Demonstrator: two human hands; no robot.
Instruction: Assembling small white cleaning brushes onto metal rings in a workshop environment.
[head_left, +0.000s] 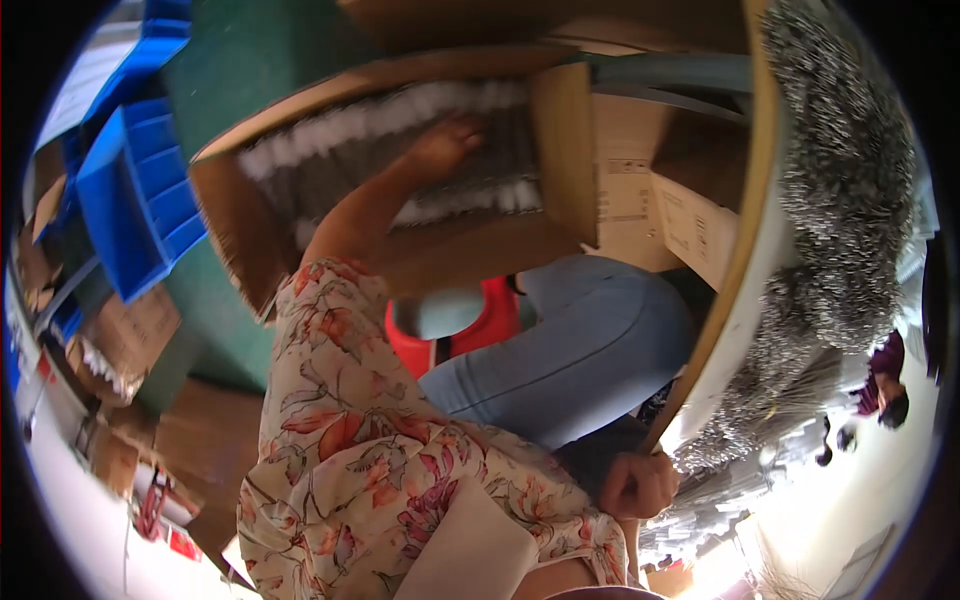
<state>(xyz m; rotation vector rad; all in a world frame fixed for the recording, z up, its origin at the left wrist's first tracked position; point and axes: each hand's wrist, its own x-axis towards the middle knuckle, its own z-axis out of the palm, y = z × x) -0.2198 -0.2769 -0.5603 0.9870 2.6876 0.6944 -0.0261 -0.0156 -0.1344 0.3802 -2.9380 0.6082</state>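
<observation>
My left arm, in a floral sleeve, reaches into an open cardboard box (440,255). In it lie grey bundles (350,165) of thin pieces with white ends, packed side by side. Over the bundles is my left hand (447,145), blurred, so its fingers and any hold are unclear. Down at the right, my right hand (640,486) is closed beside the table's edge (735,270). Whatever lies within its curled fingers is hidden.
Wiry silver-grey bundles (840,180) are heaped on the table at the right. Blue bins (145,195) stand at the left, with a smaller carton (130,340) below them. A red stool (500,315) shows beyond my jeans-clad leg (600,340). Another person (882,385) is far off right.
</observation>
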